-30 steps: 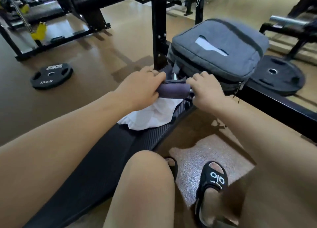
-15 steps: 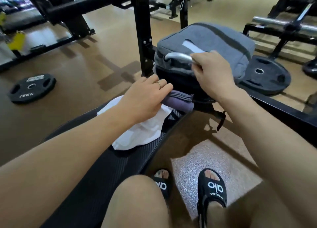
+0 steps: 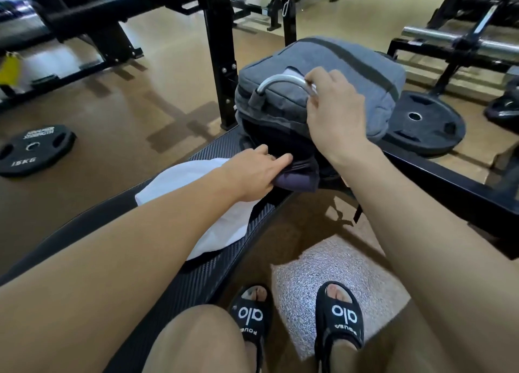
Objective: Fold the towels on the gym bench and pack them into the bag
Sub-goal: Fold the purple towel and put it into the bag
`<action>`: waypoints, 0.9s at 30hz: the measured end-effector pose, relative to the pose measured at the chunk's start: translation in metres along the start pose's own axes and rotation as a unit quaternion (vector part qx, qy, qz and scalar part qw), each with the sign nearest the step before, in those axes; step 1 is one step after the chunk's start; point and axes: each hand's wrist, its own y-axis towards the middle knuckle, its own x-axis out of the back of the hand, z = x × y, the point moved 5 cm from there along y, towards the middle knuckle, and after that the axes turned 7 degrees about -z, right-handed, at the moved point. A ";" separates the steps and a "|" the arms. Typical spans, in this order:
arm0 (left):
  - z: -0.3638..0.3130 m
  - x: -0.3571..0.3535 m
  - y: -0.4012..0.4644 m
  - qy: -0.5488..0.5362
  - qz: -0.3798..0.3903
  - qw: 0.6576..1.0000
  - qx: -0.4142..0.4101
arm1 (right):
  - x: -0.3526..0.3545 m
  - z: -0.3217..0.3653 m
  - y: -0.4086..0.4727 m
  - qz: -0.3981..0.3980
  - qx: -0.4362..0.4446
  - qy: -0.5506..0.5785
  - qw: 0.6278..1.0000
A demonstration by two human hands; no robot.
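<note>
A grey bag [image 3: 351,72] lies at the far end of the black gym bench [image 3: 157,260], its dark mouth facing me. My right hand [image 3: 334,111] grips the bag's silver handle [image 3: 280,82] and holds the top flap up. My left hand [image 3: 258,173] holds a folded purple towel [image 3: 297,180] at the bag's opening; the towel's far end is partly inside. A white towel [image 3: 202,204] lies on the bench under my left forearm.
A black rack upright [image 3: 219,49] stands just behind the bag. Weight plates lie on the floor at the left [image 3: 33,149] and right [image 3: 424,122]. A black frame bar [image 3: 449,187] runs along the right. My feet in black sandals [image 3: 338,320] rest below.
My right hand left the purple towel, took the bag's handle and lifted the flap. My left hand has pushed the purple towel forward into the opening.
</note>
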 end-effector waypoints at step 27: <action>-0.002 -0.013 -0.001 0.029 -0.010 0.999 -0.038 | 0.012 -0.024 0.040 -0.062 0.010 -0.078 0.995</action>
